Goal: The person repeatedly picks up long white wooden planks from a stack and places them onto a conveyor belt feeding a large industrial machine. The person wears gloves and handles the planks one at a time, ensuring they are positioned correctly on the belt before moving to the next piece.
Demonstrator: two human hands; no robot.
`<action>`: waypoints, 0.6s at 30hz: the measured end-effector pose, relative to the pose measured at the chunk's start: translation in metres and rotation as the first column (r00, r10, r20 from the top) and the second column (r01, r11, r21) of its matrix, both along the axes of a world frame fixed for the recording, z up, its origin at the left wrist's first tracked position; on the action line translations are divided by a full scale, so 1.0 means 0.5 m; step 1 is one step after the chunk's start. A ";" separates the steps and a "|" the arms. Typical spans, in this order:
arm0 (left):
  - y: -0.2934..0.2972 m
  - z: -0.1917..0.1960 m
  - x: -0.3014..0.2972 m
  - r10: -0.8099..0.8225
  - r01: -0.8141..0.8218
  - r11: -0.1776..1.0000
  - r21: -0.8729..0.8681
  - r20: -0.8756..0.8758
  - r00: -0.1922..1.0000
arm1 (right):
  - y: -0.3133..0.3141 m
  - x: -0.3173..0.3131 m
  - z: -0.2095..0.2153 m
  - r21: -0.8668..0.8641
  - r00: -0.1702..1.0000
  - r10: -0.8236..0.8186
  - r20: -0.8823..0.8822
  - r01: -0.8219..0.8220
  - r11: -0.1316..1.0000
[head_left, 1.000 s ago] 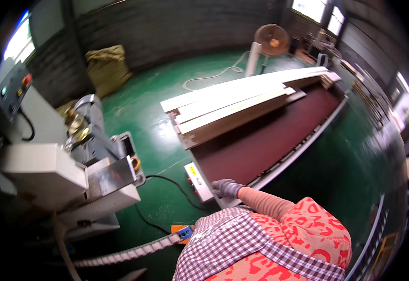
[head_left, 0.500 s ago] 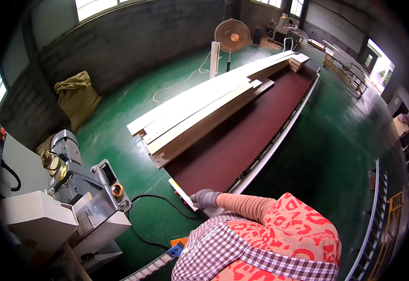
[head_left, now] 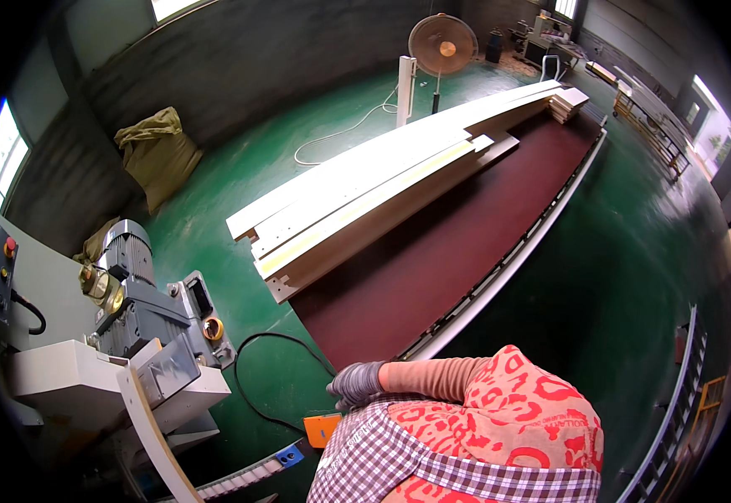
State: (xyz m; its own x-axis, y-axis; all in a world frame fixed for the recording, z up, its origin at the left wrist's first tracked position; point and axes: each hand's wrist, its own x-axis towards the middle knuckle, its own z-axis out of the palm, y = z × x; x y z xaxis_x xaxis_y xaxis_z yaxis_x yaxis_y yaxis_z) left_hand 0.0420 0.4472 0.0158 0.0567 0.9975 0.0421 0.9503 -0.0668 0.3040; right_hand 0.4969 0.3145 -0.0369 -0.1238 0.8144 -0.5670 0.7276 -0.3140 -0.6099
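In the head view we see one sack (head_left: 160, 163), contents hidden, one fan (head_left: 443, 46), and pale boards (head_left: 365, 210) on one maroon-topped table (head_left: 432, 260); our right hand (head_left: 357, 384) is by its near end, fingers clamped or not we cannot tell

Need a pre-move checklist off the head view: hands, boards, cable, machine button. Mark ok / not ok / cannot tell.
1. Right hand gloved: ok, grey glove on.
2. Right hand's grip on the dark red table: cannot tell; it is by the near corner, its contact hidden.
3. Left hand placed safely: cannot tell, out of view.
4. White boards with near ends even: not ok, they are staggered.
5. Black cable off the floor: not ok, it curls across the green floor.
6. Red button on the machine panel released: cannot tell, too small.
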 end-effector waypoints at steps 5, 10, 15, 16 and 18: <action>-0.070 0.117 0.212 -0.224 0.227 0.974 0.004 -0.156 0.962 | -0.039 -0.010 0.065 0.140 0.670 -0.005 -0.742 0.162 0.977; -0.129 0.142 0.535 -0.500 0.510 0.860 0.004 -0.191 0.845 | -0.085 0.014 0.083 -0.131 -0.079 -0.106 -0.991 0.492 0.860; -0.153 0.111 0.746 -0.770 0.819 0.574 0.013 -0.333 0.545 | -0.159 0.145 -0.025 -0.573 -0.506 -0.270 -0.819 0.727 0.378; -0.140 0.110 0.767 -0.777 0.816 0.572 -0.081 -0.371 0.508 | -0.178 0.182 -0.050 -0.579 -0.523 -0.251 -0.814 0.759 0.298; -0.109 0.097 0.775 -0.793 0.826 0.545 -0.143 -0.410 0.451 | -0.220 0.254 -0.066 -0.643 -0.582 -0.327 -0.744 0.757 0.116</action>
State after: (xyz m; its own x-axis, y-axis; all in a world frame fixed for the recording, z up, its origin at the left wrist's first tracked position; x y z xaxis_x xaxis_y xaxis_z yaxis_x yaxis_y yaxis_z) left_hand 0.4295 0.3928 0.0644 0.8641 0.4867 -0.1283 0.4759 -0.8730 -0.1067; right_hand 0.6238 0.2047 -0.0700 0.5203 0.6669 -0.5335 -0.8424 0.2980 -0.4490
